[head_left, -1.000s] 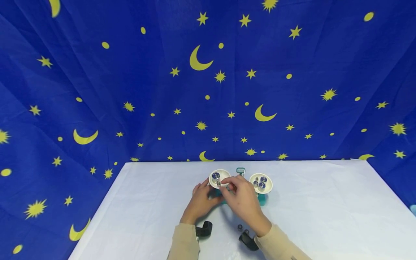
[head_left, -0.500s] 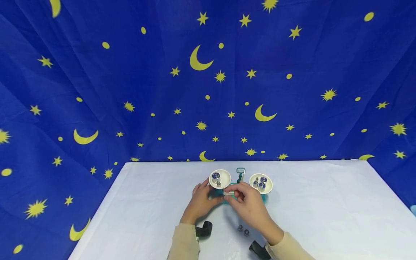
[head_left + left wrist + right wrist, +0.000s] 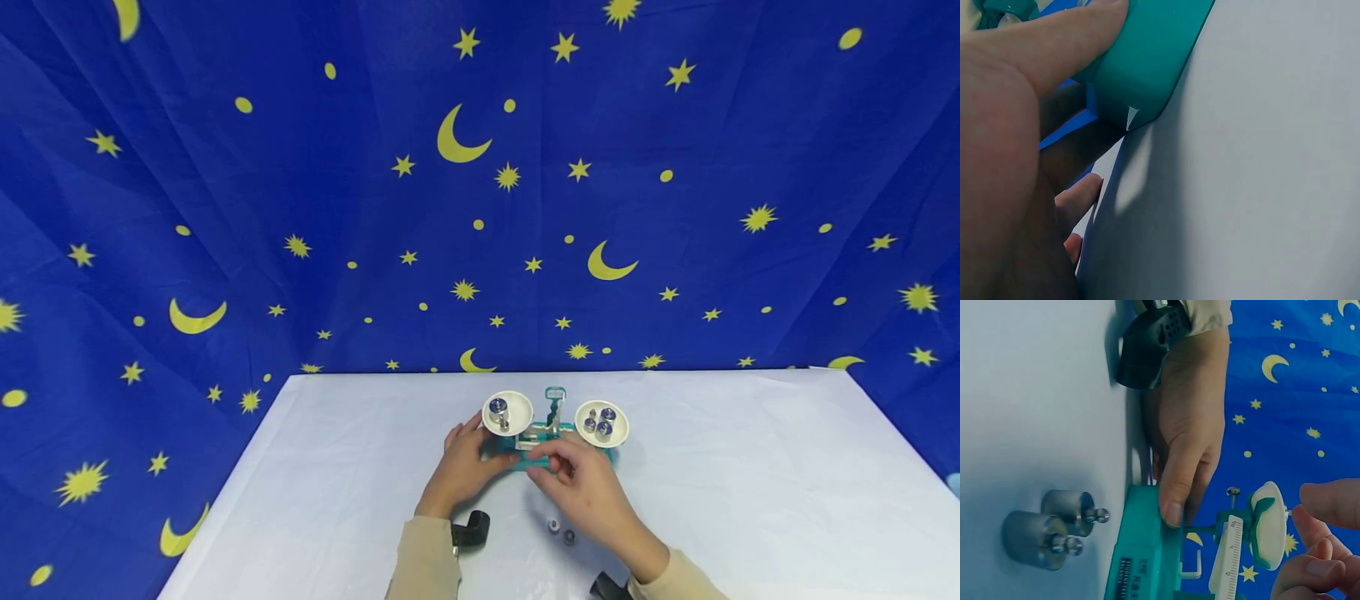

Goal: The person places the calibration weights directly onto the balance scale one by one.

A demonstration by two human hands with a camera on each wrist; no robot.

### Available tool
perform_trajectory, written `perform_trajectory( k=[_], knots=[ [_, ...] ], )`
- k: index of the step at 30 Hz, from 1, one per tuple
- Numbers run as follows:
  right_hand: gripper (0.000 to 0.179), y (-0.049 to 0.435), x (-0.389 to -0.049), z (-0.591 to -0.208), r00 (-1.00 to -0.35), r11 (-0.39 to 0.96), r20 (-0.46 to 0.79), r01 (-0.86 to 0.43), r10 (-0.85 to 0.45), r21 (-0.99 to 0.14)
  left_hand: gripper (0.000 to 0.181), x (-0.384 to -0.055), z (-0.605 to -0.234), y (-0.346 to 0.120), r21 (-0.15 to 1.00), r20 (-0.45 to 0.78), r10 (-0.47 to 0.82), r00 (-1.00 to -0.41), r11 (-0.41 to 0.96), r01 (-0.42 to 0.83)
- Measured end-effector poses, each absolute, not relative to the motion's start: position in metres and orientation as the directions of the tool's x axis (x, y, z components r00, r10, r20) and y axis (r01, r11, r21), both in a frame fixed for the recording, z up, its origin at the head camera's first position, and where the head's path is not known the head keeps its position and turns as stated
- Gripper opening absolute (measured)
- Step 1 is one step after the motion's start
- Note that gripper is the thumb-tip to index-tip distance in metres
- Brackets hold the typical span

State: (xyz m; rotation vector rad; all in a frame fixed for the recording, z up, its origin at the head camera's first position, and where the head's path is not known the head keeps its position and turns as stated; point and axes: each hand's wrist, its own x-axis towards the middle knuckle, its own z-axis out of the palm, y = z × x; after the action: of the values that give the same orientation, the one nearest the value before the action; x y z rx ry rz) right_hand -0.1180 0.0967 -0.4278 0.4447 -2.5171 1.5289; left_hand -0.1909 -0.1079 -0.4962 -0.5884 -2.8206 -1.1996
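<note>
A teal balance scale [image 3: 534,462] stands near the back of the white table. My left hand [image 3: 463,472] grips the left end of its base, thumb [image 3: 1079,37] on the teal front and the other fingers behind. The left white pan [image 3: 521,407] carries a large metal weight [image 3: 498,407] and a small one [image 3: 504,425]. Several weights [image 3: 604,429] stand in the right pan [image 3: 619,421]. My right hand [image 3: 592,492] hovers before the middle of the scale, fingers loosely bent, with nothing seen between thumb and index finger. Its fingertips overlap the base in the head view.
Two knobbed metal weights [image 3: 553,526] stand on the table [image 3: 360,467] below my right hand. Black wrist mounts [image 3: 471,530] sit beside each sleeve. A blue cloth [image 3: 345,200] with yellow stars and moons hangs behind the table's back edge.
My right hand has drawn back from the left pan, toward me and to the right, leaving the small weight in the pan. My left hand stays on the base.
</note>
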Motion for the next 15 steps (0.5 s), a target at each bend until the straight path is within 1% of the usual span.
perform_trajectory(
  k=[9,15],
  knots=[
    [0.010,0.102,-0.113,-0.436,-0.956,0.465,0.229,-0.290,-0.185,-0.836,0.060,-0.190,-0.493,-0.107,0.697,0.151,0.326,-0.933,0.635,0.335],
    [0.011,0.107,-0.110,-0.441,-0.945,0.448,0.265,-0.325,-0.193,-0.833,0.060,-0.190,-0.494,-0.108,0.698,0.150,0.327,-0.933,0.634,0.334]
  ],
)
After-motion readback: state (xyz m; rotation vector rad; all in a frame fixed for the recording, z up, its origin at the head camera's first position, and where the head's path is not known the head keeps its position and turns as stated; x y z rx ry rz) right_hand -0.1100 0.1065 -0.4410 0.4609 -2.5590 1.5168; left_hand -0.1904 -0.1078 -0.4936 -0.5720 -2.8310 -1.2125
